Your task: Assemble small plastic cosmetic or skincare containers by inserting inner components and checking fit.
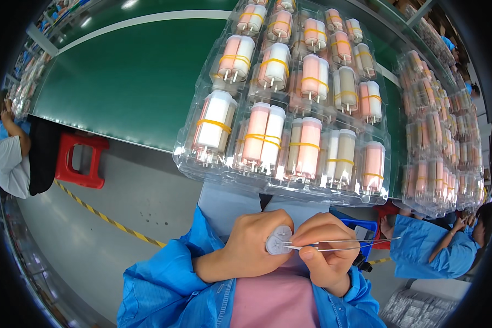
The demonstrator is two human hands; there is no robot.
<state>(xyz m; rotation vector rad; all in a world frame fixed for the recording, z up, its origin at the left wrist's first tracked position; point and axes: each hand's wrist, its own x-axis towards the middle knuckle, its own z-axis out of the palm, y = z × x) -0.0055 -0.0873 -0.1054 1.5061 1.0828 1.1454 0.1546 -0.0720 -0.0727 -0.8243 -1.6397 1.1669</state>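
Observation:
My left hand (251,243) is closed around a small part, whose round, pale grey end face (277,238) shows beside the thumb; the rest of it is hidden in the fist. Between the thumb and fingers of my right hand (329,251) is a pair of thin metal tweezers (352,241). Their tips reach left to the round end face and seem to touch it. Both hands are close together in front of my body, just short of the clear plastic tray (240,183). Pink, white and grey cylinders, paired by yellow rubber bands, stand in rows in that tray.
The tray rests on a green work surface (126,82). Farther right are more stacked trays of cylinders (434,136). A red stool (83,159) is on the floor at left. Other people sit at the left and at the right, one in a blue smock (429,246).

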